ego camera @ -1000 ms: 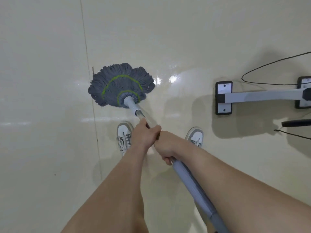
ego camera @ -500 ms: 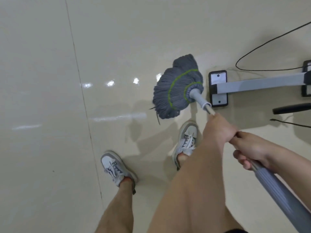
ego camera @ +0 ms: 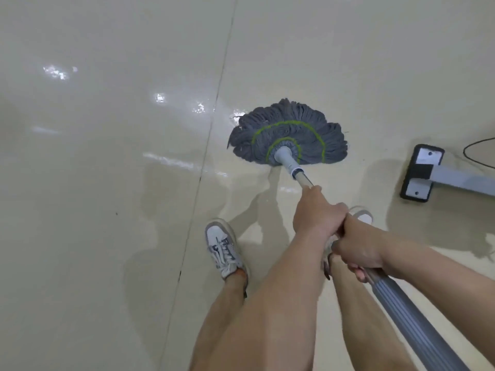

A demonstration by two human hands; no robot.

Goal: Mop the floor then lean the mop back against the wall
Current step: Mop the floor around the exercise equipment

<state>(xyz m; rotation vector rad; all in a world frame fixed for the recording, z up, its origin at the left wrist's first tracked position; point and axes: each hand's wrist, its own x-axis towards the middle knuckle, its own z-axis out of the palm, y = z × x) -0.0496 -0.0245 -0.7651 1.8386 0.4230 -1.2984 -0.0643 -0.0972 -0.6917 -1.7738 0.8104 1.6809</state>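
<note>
A grey string mop head (ego camera: 289,135) with green stitched arcs lies spread flat on the glossy cream floor (ego camera: 107,210), just right of a tile seam. Its handle (ego camera: 417,325) runs from the head down to the lower right, silver near the head and ribbed grey lower down. My left hand (ego camera: 317,212) grips the handle closer to the mop head. My right hand (ego camera: 357,247) grips it directly behind, touching the left hand. The stretch of handle under both hands is hidden.
A grey metal stand foot (ego camera: 420,174) with black end caps lies on the floor at the right, with a thin black cable (ego camera: 474,153) looping behind it. My two grey-white sneakers (ego camera: 223,247) stand just behind the mop head. No wall is in view.
The mop head has swung from beside the stand foot leftwards and away from it, and now lies spread out in front of my feet. Both hands kept their grip.
</note>
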